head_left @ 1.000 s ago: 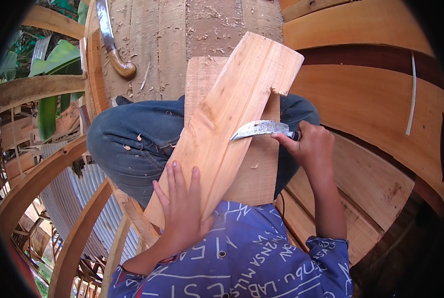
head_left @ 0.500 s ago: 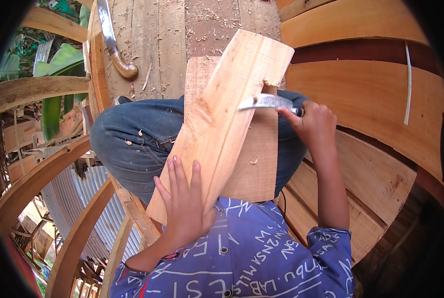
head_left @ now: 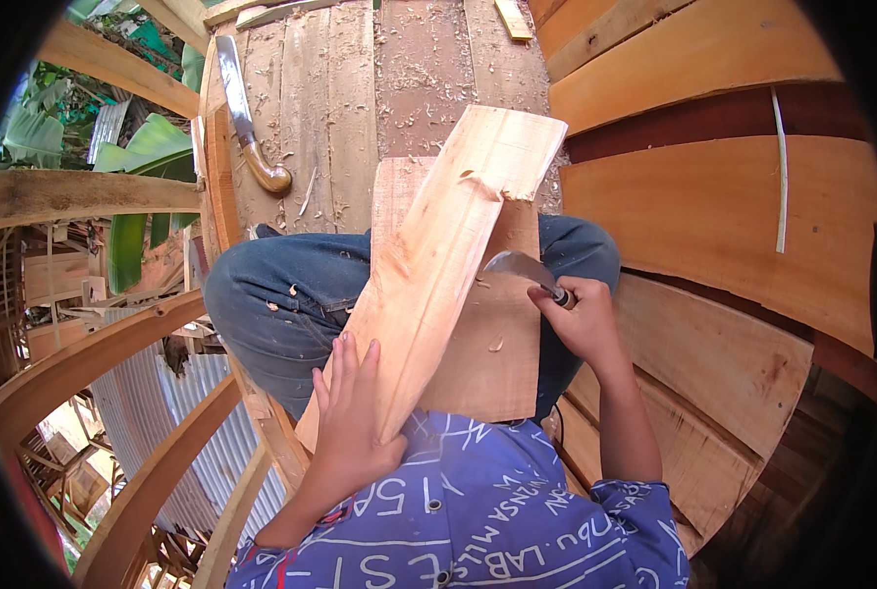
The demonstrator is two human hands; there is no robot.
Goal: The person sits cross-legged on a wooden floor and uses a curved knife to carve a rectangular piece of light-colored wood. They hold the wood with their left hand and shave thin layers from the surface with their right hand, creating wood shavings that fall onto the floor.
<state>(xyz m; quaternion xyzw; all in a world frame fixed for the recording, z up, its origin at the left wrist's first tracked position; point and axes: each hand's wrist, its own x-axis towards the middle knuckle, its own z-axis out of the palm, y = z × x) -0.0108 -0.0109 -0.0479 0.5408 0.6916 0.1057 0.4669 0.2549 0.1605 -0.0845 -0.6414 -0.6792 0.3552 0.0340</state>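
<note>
Seems mid-shaving on one long, pale, notched wooden board [head_left: 424,285], aslant at the centre of the frame over one tan rectangular wooden board [head_left: 492,358]. Pressing the notched end's opposite, lower end with one left hand [head_left: 350,417], spread out flat; gripping one short, curved steel knife [head_left: 522,267] in one right hand [head_left: 585,319], clenched. Probably calls for steady bracing and a controlled stroke. Also counting, upper left, one long steel machete [head_left: 238,108] with brown wooden handle.
</note>
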